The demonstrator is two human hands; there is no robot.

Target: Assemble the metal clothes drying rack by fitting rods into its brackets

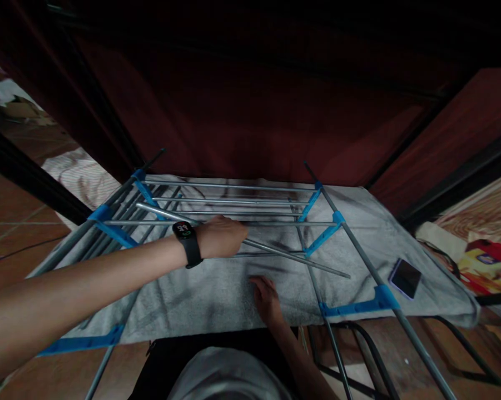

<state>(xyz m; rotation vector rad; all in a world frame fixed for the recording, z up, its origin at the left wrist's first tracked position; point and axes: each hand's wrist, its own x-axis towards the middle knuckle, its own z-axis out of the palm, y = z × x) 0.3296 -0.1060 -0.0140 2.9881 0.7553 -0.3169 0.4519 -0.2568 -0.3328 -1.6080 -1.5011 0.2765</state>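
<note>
Left hand grips rod, right hand half-curled near cloth edge.

A dark red panel stands behind a cloth-covered table. The floor at left is brown tile, the light dim.

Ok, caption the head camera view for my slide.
Left hand holding a slanted silver metal rod over a grey metal-tube rack with blue plastic brackets; right hand nearby.

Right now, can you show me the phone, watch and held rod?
Phone (406, 279): head view, middle of its dark screen.
Watch (183, 229): head view, its lit screen.
Held rod (277, 251): head view, its right half.
</note>
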